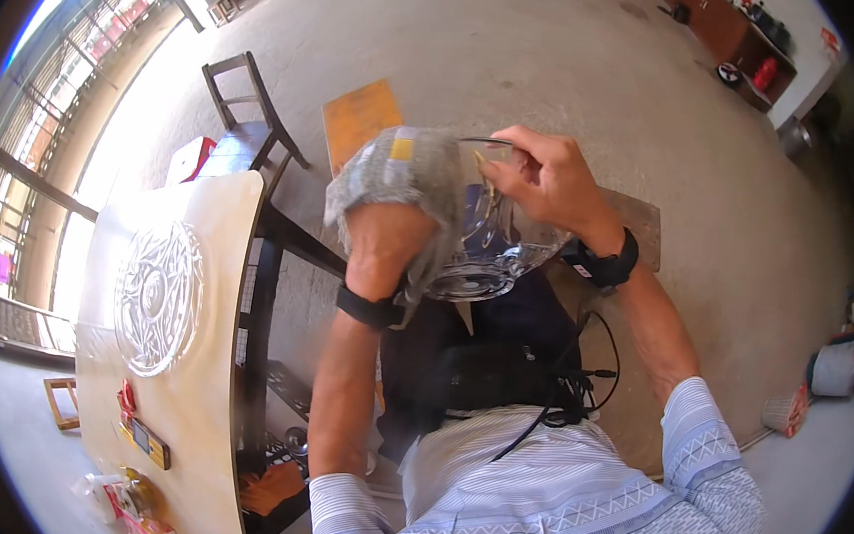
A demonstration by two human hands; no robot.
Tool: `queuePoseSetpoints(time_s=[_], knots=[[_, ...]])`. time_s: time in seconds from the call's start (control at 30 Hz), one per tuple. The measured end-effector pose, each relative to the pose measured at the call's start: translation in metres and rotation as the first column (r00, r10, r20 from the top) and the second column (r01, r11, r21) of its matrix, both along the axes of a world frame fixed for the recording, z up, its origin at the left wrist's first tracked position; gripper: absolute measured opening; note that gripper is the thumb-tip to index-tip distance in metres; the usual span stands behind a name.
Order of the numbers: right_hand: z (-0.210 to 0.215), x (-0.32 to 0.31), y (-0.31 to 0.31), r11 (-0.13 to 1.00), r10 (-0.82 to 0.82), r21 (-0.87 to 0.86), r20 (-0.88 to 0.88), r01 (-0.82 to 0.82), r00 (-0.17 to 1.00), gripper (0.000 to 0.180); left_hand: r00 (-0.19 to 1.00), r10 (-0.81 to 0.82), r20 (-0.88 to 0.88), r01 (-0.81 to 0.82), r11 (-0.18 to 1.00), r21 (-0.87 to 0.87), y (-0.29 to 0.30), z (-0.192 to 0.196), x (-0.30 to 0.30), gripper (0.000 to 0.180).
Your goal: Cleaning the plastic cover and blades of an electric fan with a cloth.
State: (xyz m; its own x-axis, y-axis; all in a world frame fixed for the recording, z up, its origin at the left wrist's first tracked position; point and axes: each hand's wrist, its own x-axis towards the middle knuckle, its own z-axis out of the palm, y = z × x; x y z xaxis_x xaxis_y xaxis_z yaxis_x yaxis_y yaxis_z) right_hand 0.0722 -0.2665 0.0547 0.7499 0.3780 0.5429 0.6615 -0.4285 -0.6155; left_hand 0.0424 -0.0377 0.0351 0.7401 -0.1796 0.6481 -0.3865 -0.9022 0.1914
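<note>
Nearest my view are a striped, patterned shirt [531,476] and, at the waist, a black pouch [489,377] with loose cables [566,409] trailing to the right. Just beyond, the clear glass vessel [482,271] is held up above the lap, between the two hands. I see the right hand [549,176] gripping its rim between thumb and fingers. The left hand [390,229] goes under a grey cloth [395,169] that hides its fingers from me, so I can't tell how they are set; the cloth also blocks the vessel's left side. To my left, near the left forearm, the pale surface [218,241] carries a clear patterned glass plate [157,291], a yellow-and-black device [145,441], a small red item [126,399] and a bottle [136,495]. Beyond the hands, an orange-brown board [361,116] is partly covered by the cloth, and a dark chair [241,142] stands near a red-and-white box [190,160]. Farther right I have a grey-blue bucket [833,369]; farthest off, a brown cabinet [721,39] and a barred window [47,127].
</note>
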Motion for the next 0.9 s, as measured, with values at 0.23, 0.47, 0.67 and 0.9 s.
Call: queuePoseSetpoints(time_s=[0.23, 0.47, 0.67, 0.9], knots=[[-0.003, 0.004, -0.002, 0.999, -0.052, -0.009, -0.104, 0.051, 0.993, 0.034, 0.994, -0.084, 0.067, 0.081, 0.995, 0.06, -0.032, -0.032, -0.01, 0.072], [-0.011, 0.012, 0.004, 0.985, -0.024, 0.167, -0.13, 0.045, 0.991, 0.043, 0.994, -0.069, 0.09, 0.065, 0.997, 0.041, 0.0, -0.057, 0.0, 0.065], [-0.016, 0.02, 0.003, 0.982, -0.061, 0.175, -0.071, 0.072, 0.996, 0.048, 0.991, 0.083, 0.104, -0.072, 0.992, -0.107, 0.047, -0.127, 0.005, 0.063], [-0.013, 0.014, 0.002, 0.982, -0.049, 0.179, -0.095, 0.066, 0.994, 0.045, 0.965, -0.013, -0.261, -0.146, 0.801, -0.581, 0.066, -0.27, -0.025, 0.062]])
